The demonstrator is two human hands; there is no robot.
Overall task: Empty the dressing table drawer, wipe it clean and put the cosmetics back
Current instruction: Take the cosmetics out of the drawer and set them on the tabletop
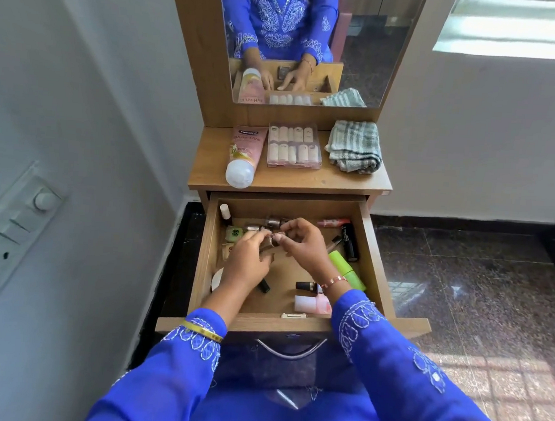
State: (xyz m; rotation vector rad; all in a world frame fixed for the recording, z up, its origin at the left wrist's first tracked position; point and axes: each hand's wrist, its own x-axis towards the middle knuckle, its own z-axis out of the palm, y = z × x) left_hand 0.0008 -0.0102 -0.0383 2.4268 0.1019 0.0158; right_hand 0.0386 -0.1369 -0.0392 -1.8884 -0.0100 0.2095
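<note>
- 2 hands meet over the middle of the open drawer [205,258]: the left hand [245,263] and the right hand [303,245] close their fingertips together on 1 small bottle [274,241], which sits right between them, lifted just off the drawer floor.
- Both grips are curled tight; the left fingers wrap the bottle's lower part, the right thumb and forefinger pinch near its top. Whether a second bottle hides in the left palm I cannot tell.
- Neither hand is nearer; the bottle lies at the joint of the 2 grips, slightly nearer the far end of the drawer than the near rim.
- Its long axis seems to run roughly near-to-far with a tilt, the dark end pointing up toward the camera; the fingers hide too much to be sure.
- More small bottles [270,223] lie just beyond the fingers, axes mostly left to right.
- A green tube [346,269] lies at the right, axis slanting from far-left to near-right; a black tube [349,243] lies beyond it, near-to-far.
- On the tabletop [304,179], beyond the drawer, a lotion tube [244,153], a clear case [294,145] and a cloth [355,146] rest side by side.
- Judging by this, emptying is underway, and the bottle must travel far and up to reach the top.
</note>
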